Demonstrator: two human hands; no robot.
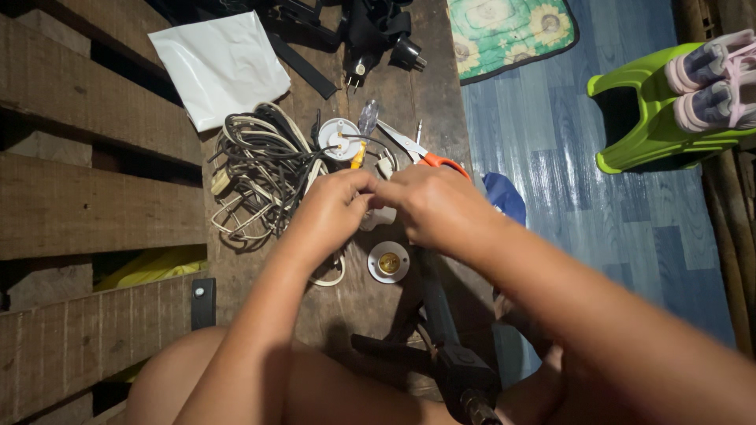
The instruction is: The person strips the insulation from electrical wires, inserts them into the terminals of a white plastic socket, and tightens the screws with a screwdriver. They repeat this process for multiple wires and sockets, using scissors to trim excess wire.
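My left hand (331,211) and my right hand (429,206) meet fingertip to fingertip over a wooden plank (394,79). Between them they pinch a small white part (376,216) joined to a white cord; most of it is hidden by the fingers. Just below the hands lies a round white lamp socket (388,262) with a brass centre. A second round white socket base (339,138) with wires lies beyond the hands. Orange-handled scissors (425,154) rest next to my right hand.
A tangle of dark and cream cables (264,169) lies left of the hands. A white plastic sheet (221,64) and black plugs (378,47) sit farther off. A green plastic stool (654,118) carrying shoes stands on the blue floor at right. Wooden slats run along the left.
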